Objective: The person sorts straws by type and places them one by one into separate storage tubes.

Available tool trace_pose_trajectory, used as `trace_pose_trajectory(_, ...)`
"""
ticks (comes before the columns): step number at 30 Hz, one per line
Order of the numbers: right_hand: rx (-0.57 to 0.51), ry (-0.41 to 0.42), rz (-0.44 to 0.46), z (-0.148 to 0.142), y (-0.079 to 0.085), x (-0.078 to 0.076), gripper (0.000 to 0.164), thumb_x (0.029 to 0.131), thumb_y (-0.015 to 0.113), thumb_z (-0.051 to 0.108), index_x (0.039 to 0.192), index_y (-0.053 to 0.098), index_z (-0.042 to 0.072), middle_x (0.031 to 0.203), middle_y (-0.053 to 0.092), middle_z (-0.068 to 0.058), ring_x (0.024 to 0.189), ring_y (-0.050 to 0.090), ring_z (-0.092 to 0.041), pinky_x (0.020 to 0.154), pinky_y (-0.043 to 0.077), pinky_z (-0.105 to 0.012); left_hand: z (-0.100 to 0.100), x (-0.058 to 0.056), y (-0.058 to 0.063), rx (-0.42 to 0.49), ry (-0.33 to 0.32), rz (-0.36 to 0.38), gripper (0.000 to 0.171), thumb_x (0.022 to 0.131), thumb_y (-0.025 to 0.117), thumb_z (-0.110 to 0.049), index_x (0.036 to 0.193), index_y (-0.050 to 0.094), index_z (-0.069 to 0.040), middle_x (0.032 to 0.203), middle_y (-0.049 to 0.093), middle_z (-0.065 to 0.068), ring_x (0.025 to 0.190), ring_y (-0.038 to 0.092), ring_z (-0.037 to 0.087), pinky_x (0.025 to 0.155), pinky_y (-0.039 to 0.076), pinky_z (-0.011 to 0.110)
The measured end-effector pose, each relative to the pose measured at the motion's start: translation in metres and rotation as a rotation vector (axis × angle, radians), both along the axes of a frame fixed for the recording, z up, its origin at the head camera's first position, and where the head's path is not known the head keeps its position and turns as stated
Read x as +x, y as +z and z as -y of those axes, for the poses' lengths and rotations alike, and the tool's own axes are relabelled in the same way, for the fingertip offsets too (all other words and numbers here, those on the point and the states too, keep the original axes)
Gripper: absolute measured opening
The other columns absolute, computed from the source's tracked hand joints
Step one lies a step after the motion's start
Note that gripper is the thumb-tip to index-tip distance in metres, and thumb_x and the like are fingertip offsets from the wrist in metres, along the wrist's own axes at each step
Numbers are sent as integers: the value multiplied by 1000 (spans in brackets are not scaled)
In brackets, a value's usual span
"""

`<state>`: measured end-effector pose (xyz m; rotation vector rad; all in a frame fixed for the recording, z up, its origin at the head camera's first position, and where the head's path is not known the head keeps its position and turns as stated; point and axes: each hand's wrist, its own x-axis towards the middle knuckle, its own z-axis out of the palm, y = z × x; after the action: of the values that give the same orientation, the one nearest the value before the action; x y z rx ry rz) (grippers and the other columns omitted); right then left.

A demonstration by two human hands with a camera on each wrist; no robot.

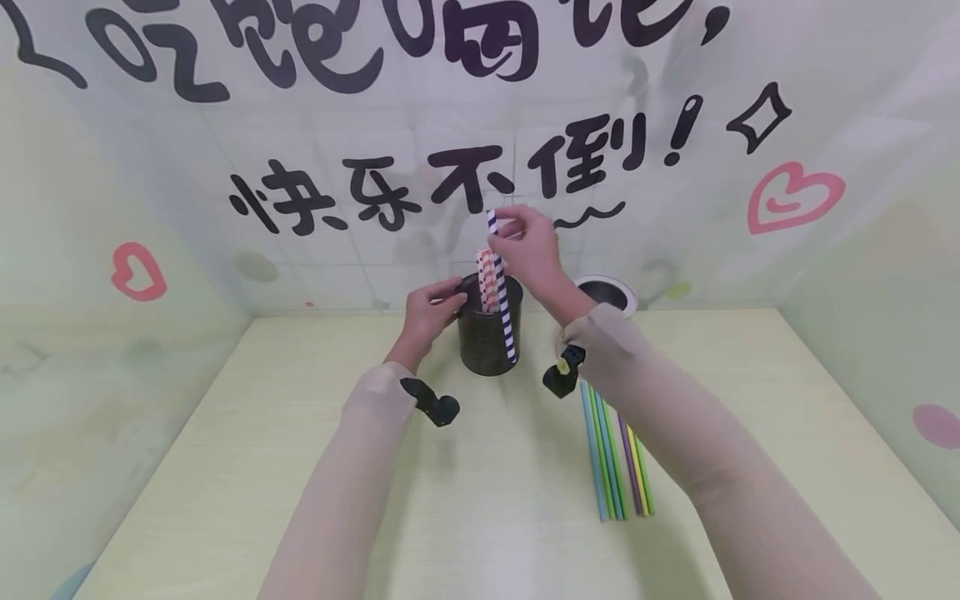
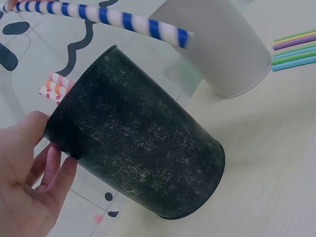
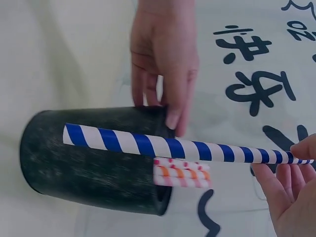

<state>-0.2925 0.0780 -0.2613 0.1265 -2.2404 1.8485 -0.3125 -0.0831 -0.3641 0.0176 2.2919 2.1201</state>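
A black cylindrical cup (image 1: 483,346) stands upright on the table near the back wall. My left hand (image 1: 429,317) grips its rim from the left, thumb and fingers on either side of the wall. My right hand (image 1: 531,250) pinches a blue-and-white striped paper straw (image 3: 163,146) close to its upper end. That straw hangs outside the cup, in front of its wall, with its lower end free in the left wrist view. Several pink and orange patterned paper straws (image 3: 182,173) stick out of the cup's mouth; their lower parts are hidden inside.
A white cup (image 2: 217,44) with a dark interior stands to the right, partly behind my right forearm. Nearer to me, several plain coloured straws (image 1: 606,467) in blue, green, purple and yellow lie on the pale table (image 1: 480,517). A printed wall sheet (image 1: 390,275) rises behind.
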Motion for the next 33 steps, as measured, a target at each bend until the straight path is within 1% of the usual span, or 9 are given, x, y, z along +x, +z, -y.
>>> trace_pose_trajectory(5, -12, -29, -62, -2, 19, -8, 34, 80, 64, 1, 113, 61, 6, 86, 57, -6, 75, 57, -15, 56, 57, -30, 0, 0, 1, 6, -1, 5, 38, 87, 61, -6, 124, 57, -4, 117, 54, 17, 104, 55, 24, 85, 51, 29)
trace_pose_trajectory(8, -23, -44, -101, -3, 27, -11, 34, 81, 64, 2, 114, 60, 7, 86, 56, -5, 75, 56, -14, 56, 57, -30, -1, 1, 2, 1, 0, 4, 38, 87, 61, -6, 124, 57, -4, 117, 54, 17, 104, 55, 25, 85, 51, 29)
trace_pose_trajectory(12, -52, -57, -147, -3, 32, -13, 35, 83, 63, 5, 117, 57, 8, 88, 55, -4, 78, 54, -14, 59, 56, -29, 0, 1, 2, -8, 4, 7, 37, 87, 61, -7, 124, 57, -6, 117, 54, 16, 104, 56, 24, 85, 51, 29)
trace_pose_trajectory(16, -68, -54, -174, -3, 32, -16, 34, 84, 62, 5, 118, 56, 8, 88, 54, -4, 78, 53, -14, 61, 56, -30, 1, 0, 1, -9, 9, 9, 37, 87, 61, -8, 124, 58, -6, 116, 55, 15, 102, 56, 23, 84, 52, 29)
trace_pose_trajectory(21, -65, -40, -160, -6, 28, -20, 34, 84, 62, 3, 117, 56, 7, 89, 55, -4, 78, 54, -15, 63, 55, -29, -1, 0, 1, -11, 8, -6, 37, 87, 61, -7, 123, 58, -5, 114, 55, 16, 102, 56, 24, 83, 52, 29)
trace_pose_trajectory(25, -49, -32, -122, -9, 19, -23, 35, 83, 62, 2, 117, 56, 7, 91, 56, -7, 79, 55, -16, 63, 55, -28, -1, 0, 1, -10, 6, -17, 37, 87, 61, -7, 123, 58, -5, 114, 55, 16, 101, 56, 24, 83, 52, 28)
trace_pose_trajectory(29, -23, -21, -73, -12, 2, -26, 35, 84, 62, 2, 118, 56, 6, 92, 56, -9, 80, 55, -17, 65, 55, -28, -1, 0, 0, -5, 3, -18, 37, 87, 60, -6, 123, 57, -4, 115, 55, 17, 103, 56, 25, 83, 52, 28)
trace_pose_trajectory(33, -25, -23, -36, -14, -19, -28, 34, 83, 62, 1, 116, 56, 4, 90, 56, -10, 77, 55, -16, 65, 56, -29, -1, 1, 0, 3, 4, -22, 37, 87, 60, -5, 124, 57, -4, 116, 54, 18, 104, 55, 25, 84, 52, 28)
